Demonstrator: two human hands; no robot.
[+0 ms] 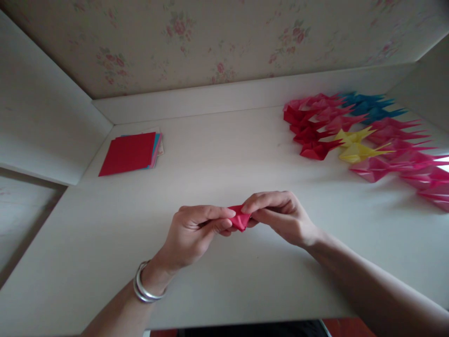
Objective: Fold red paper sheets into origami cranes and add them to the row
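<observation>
Red paper [242,221], ends hidden | sheet stack [128,152] left | folded figures [357,153] right

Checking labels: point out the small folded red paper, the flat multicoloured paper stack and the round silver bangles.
Small folded red paper [242,221]: head view, exposed middle.
Flat multicoloured paper stack [128,153]: head view, red top sheet.
Round silver bangles [142,295]: head view, lower curve.

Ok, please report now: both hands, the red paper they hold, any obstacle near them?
Left hand and right hand: both pinching. Folded red paper: held between them. Paper stack to left, folded figures to right, both apart from hands.
</observation>
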